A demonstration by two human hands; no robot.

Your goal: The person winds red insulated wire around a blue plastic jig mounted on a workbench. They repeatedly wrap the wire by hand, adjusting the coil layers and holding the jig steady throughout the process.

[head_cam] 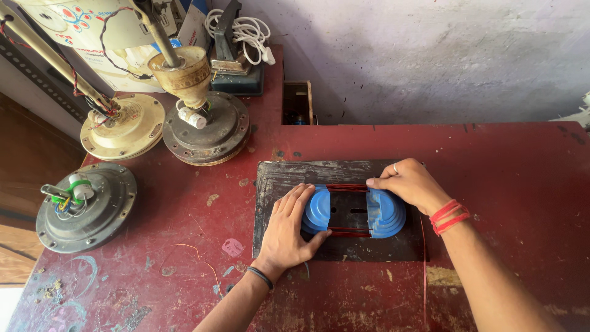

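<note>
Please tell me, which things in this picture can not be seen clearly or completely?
Head view only:
- Left blue form: partly covered by the left hand.
- Right blue form: its far side is hidden under the right hand.
- Red wire: too fine to count the turns.
- Open box: inside is dark.
- Lamp-like part: cut off by the top edge.

Soft, even daylight fills the scene, bright on the pale wall (430,55) and gentler on the red table (522,178), with only faint shadows under each hand. No harsh glare shows. The picture is sharp at the centre, while the wide lens bends the edges and corners outward.
</note>
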